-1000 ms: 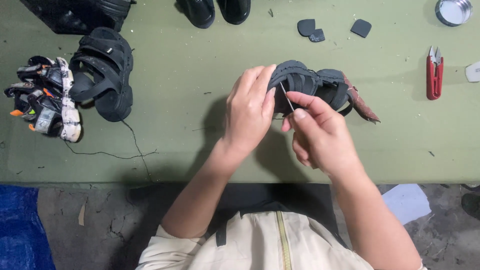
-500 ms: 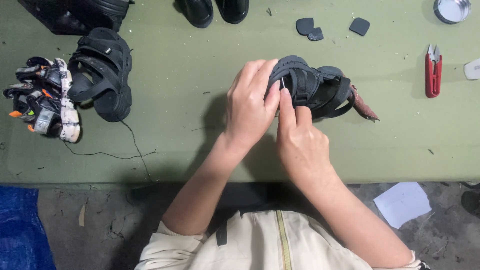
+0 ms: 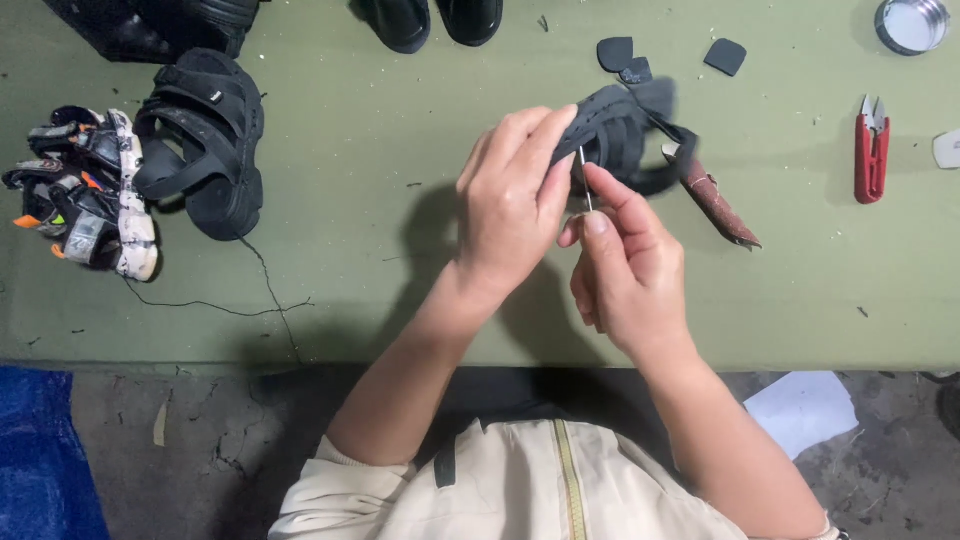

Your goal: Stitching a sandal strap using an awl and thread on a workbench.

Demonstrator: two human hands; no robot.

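Two bare hands work above a green tabletop (image 3: 380, 200), both engaged with one black strapped sandal (image 3: 625, 135). The left hand (image 3: 510, 205) is closed around the sandal's near end, fingers curled over the straps and thumb side pressed against the edge, holding the sandal raised and tilted just off the surface. The right hand (image 3: 625, 275) is closed in a pinch: thumb and forefinger grip a thin metal needle (image 3: 585, 190), which stands roughly upright with its upper end meeting the sandal's edge, directly beside the left fingers. Whether any thread runs from the needle cannot be told.

Just to the right of the held sandal lies a narrow brown pointed strip (image 3: 715, 200), slanting down and to the right; its upper end is close to the sandal's loose strap, contact unclear. Beyond the sandal, three small dark cut pieces (image 3: 725, 55) rest on the tabletop. Red thread snips (image 3: 872, 150) lie well to the right, with a round metal tin (image 3: 912, 22) at the upper right corner.

At the left, a second black sandal (image 3: 205, 150) lies on its side, touching a multicoloured sandal (image 3: 90, 195) with a pale sole. A dark loose thread (image 3: 230, 300) trails across the tabletop near them. More black footwear (image 3: 430, 20) sits along the far edge. A white paper scrap (image 3: 800, 410) lies on the floor below.
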